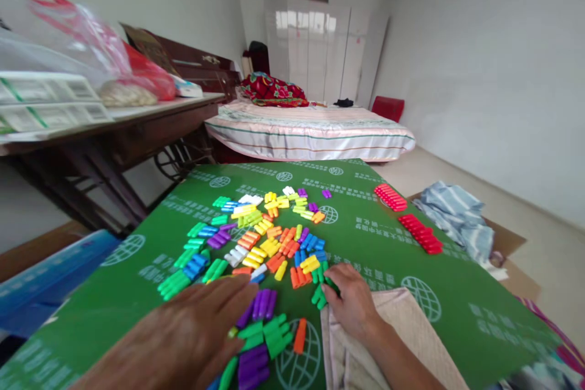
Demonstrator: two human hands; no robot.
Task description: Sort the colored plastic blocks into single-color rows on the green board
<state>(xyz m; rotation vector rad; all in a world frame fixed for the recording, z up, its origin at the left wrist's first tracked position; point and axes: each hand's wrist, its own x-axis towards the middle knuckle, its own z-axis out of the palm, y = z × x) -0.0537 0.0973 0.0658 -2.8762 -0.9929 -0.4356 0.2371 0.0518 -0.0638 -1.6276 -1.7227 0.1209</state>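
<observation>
A heap of small plastic pegs (256, 244) in many colours lies spread over a green printed mat (402, 292). My left hand (192, 335) lies flat on the mat at the near left, fingers stretched out, its tips touching purple pegs (264, 303) and blue ones. My right hand (351, 301) is curled at the near edge of the heap, fingers pinched on green pegs (320, 295). Two neat rows of red pegs (390, 196) (420, 233) lie apart at the far right of the mat.
A beige cloth (397, 329) lies under my right wrist. A dark wooden table (137, 128) with plastic bags and boxes stands at the left. A bed (311, 131) is beyond the mat, and blue-striped cloth (461, 213) lies on cardboard at the right.
</observation>
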